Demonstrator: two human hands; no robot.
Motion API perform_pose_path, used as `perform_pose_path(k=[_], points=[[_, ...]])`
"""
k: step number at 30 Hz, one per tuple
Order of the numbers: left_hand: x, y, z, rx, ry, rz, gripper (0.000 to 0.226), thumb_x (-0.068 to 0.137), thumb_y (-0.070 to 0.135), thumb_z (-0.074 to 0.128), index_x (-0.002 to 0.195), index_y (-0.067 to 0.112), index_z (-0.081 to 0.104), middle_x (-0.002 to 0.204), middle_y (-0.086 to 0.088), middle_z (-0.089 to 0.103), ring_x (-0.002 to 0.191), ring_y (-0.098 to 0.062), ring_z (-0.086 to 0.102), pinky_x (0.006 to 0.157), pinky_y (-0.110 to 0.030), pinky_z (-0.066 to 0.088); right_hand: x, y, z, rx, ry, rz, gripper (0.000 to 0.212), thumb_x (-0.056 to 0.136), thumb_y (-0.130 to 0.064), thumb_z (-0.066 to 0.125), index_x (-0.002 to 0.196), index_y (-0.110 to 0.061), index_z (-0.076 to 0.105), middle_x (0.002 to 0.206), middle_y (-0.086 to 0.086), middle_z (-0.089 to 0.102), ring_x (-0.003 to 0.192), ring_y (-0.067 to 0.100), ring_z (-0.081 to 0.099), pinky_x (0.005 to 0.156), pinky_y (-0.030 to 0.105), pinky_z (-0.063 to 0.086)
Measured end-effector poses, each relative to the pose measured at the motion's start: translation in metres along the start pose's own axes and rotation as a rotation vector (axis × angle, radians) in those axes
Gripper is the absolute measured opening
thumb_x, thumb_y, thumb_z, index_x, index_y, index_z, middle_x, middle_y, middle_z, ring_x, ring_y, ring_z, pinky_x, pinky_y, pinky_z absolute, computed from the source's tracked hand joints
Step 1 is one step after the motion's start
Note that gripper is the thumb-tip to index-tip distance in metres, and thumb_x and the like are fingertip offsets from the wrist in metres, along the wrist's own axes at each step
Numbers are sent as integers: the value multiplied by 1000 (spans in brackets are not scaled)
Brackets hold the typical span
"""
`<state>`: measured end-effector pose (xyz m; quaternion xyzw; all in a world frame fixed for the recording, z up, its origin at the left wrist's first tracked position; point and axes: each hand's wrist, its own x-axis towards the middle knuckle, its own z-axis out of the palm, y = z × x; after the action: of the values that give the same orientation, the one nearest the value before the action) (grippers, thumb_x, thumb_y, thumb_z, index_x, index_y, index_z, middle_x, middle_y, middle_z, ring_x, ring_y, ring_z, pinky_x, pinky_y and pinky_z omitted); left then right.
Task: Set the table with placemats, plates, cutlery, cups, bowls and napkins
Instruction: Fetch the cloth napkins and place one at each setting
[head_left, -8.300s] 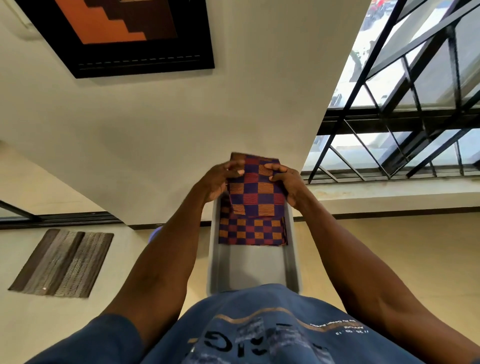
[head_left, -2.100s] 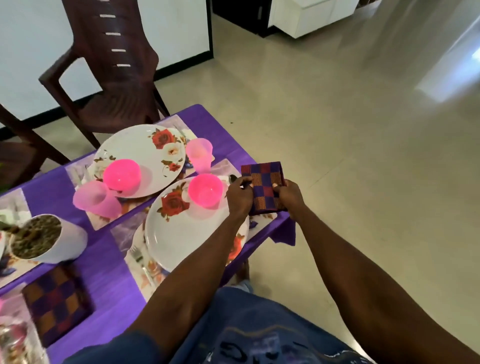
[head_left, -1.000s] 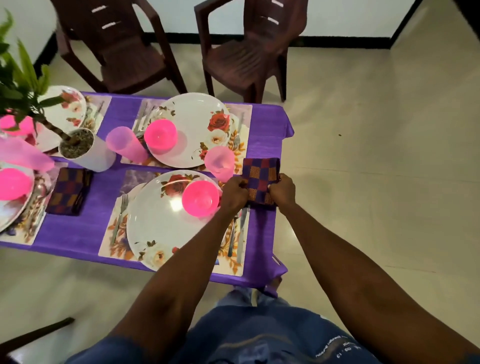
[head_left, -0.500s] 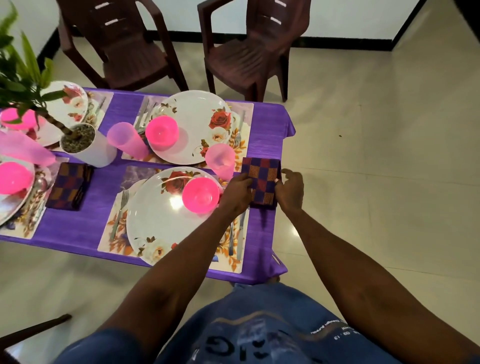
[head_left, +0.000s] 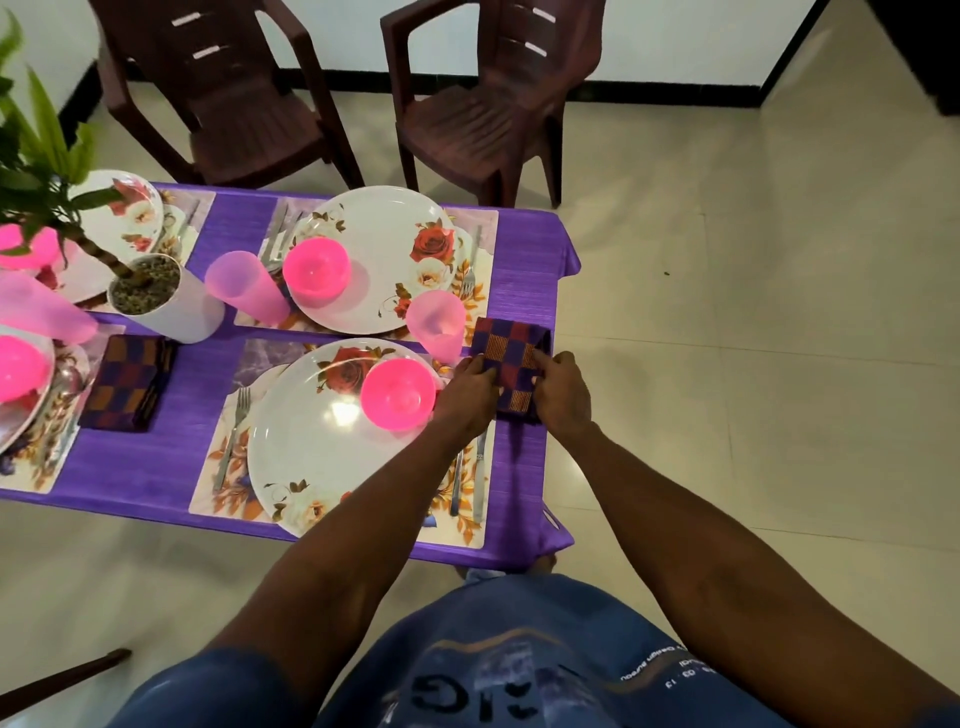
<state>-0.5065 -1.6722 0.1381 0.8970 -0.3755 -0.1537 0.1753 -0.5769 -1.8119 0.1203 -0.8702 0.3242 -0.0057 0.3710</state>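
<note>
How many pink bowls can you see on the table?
4. One on the near plate, one on the far plate, one at the left edge, one behind the plant. More may lie out of view.

Your both arms extended forward, converging. Your left hand (head_left: 470, 392) knuckles-up, fingers curled down at napkin (head_left: 511, 358) edge. Your right hand (head_left: 563, 397) likewise, index finger resting on it.
</note>
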Motion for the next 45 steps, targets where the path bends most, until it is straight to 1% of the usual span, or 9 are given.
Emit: perform_pose_path(k=[4,8,12,15,20,24,27,40,45], points=[[1,-1,-1,-15,-23,32,31,97,19,58,125,5,61,131,-16,57,126,-33,47,106,-42,39,9,8,-4,-244,-60,-50,37,100,-36,46,132,-18,50,116,10,52,99,26,60,73,28,51],[-3,-2,-3,-93,13,78,34,92,13,64,124,2,60,128,-19,59,124,-34,49,105,-42,43,14,10,-4,-267,-60,-87,32,100,-33,47,128,-19,53,113,11,54,97,28,61,77,32,53],[-21,1,-10,-241,146,39,37,92,10,65,127,1,58,129,-15,60,117,-28,57,93,-29,47,3,6,-6,-143,99,-101,30,99,-31,49,120,-11,56,114,11,57,99,26,60,81,37,56],[-41,-1,-1,-191,198,6,35,91,9,64,125,4,60,126,-15,63,115,-30,58,93,-36,50,-14,3,1,-152,166,-171,32,96,-31,55,116,-6,57,114,13,59,98,26,60,80,38,56],[-71,3,20,-15,246,-5,24,88,12,68,111,6,65,107,-16,68,96,-33,62,81,-41,53,-43,10,26,-310,47,-425,18,93,-20,60,106,-8,62,105,12,61,91,28,60,80,36,52],[-88,1,35,118,94,-70,32,96,30,58,124,13,60,127,-14,57,113,-31,53,94,-42,47,-61,14,34,-317,40,-487,22,94,-18,58,113,-10,64,110,12,62,98,30,60,87,39,51],[-97,-1,41,221,28,-86,34,97,31,57,127,15,58,135,-14,53,121,-30,48,99,-41,43,-65,16,30,-301,55,-480,24,95,-17,53,117,-10,62,115,12,60,102,30,58,89,39,49],[-113,2,39,347,-25,-129,45,90,28,68,131,14,56,128,-17,54,118,-34,50,94,-41,46,-77,17,24,-295,70,-500,29,97,-14,51,125,-7,55,118,14,58,103,28,58,88,38,53],[-131,-3,30,227,128,-110,43,78,19,78,115,5,62,106,-18,63,95,-34,60,79,-41,52,-87,0,37,-360,96,-635,22,81,-3,67,103,-4,64,96,15,64,83,30,62,71,37,54]])
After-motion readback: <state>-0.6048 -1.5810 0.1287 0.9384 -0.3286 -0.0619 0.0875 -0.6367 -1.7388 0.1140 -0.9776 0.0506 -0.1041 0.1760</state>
